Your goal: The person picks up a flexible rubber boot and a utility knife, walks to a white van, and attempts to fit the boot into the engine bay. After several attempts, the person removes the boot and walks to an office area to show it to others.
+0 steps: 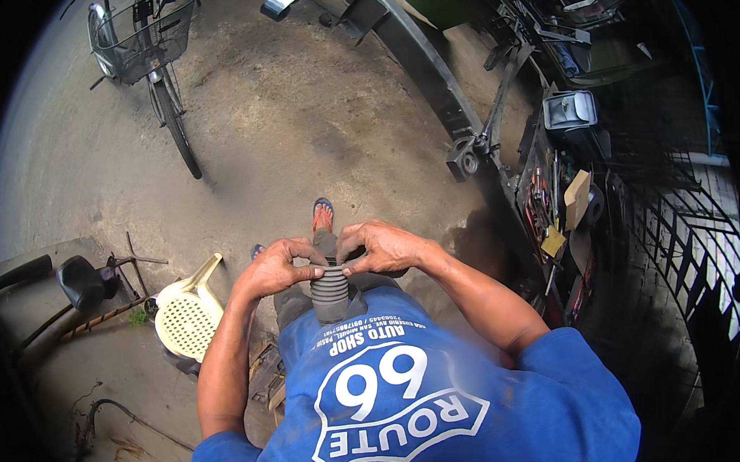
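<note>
A grey ribbed rubber bellows (331, 295) stands upright above my lap, close against my blue shirt. My left hand (277, 270) grips its upper rim from the left, thumb and fingers pinched together at the edge. From the other side, my right hand (381, 247) pinches the same rim, with its thumb near the top rib. The two hands face each other across the bellows' mouth. What lies inside the bellows is hidden, and its lower end rests by my clothing.
A cream plastic chair (187, 323) with a perforated surface stands at my left. Beyond it lies a black side mirror (81, 280). A bicycle (169, 108) is parked ahead on the concrete. A long curved dark metal part (429, 67) and a clutter of tools (542, 207) flank my right.
</note>
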The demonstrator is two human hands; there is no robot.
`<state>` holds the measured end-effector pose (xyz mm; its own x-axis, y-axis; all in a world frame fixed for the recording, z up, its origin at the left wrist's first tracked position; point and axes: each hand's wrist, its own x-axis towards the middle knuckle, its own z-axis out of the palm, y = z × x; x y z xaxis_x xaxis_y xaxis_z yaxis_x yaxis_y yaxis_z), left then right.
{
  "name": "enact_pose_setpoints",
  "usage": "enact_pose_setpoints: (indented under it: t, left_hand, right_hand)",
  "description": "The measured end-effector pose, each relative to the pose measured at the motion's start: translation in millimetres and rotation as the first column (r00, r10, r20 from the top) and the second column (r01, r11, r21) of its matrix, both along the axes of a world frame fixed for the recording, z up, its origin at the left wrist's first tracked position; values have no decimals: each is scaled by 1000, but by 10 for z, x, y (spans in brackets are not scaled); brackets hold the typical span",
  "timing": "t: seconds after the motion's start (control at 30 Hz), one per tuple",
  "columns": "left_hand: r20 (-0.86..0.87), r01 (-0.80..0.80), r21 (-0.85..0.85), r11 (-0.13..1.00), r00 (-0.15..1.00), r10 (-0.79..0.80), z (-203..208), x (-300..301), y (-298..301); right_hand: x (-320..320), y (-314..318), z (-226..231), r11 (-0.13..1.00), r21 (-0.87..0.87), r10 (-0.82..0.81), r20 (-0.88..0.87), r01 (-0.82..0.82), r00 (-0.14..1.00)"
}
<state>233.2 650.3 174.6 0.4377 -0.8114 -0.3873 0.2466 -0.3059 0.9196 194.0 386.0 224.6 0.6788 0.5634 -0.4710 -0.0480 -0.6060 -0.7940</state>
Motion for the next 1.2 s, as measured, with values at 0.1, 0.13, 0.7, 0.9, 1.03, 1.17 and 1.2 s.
enact_pose_setpoints:
  t: [0.1, 0.13, 0.7, 0.9, 1.03, 1.17, 1.2]
  left_hand:
    - [-60, 78, 38, 996, 995, -76, 113, 70, -229]
    - [-33, 124, 79, 989, 992, -121, 151, 89, -334]
    - [148, 467, 86, 880, 867, -475, 845, -711, -3823]
    - [29, 443, 173, 880, 891, -454, 793, -897, -4694]
    - [67, 479, 153, 865, 868, -492, 722, -872, -5185]
    - [88, 555, 144, 819, 818, -569, 609, -715, -5770]
    - [140, 572, 144, 808, 796, -588, 574, -679, -5928]
  right_hand:
    - [-202, -132, 94, 994, 17, -107, -4, 107, 994]
    - [-299, -172, 112, 986, -29, -164, -10, 163, 986]
    - [-2264, -2844, 286, 668, 175, -741, 255, 724, 621]
    - [-2471, -3570, 245, 586, 172, -805, 236, 792, 544]
    - [-2461, -4024, 162, 595, 150, -798, 227, 790, 558]
    - [-2341, -4536, 151, 594, 128, -796, 234, 795, 557]
    - [-2318, -4660, 167, 549, 123, -832, 178, 827, 526]
